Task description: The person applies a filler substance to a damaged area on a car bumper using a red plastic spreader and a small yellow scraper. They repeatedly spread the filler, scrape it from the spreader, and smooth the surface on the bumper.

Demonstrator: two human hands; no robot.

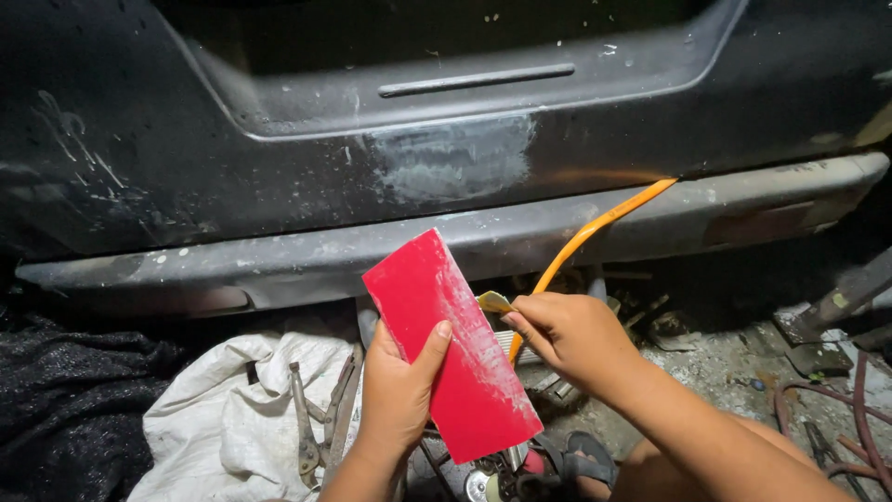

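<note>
Head view: left hand (pixel 395 390) gripped red plastic spreader board (pixel 451 349) tilted up as a palette, right hand (pixel 567 335) pinched small yellow scraper (pixel 492 302) at its edge, below sanded patch (pixel 455 163) on black car body (pixel 139 139).

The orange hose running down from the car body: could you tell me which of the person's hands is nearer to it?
Right. The right hand sits right against the orange hose, which passes behind its fingers; the left hand is farther off, gripping the red card.
</note>
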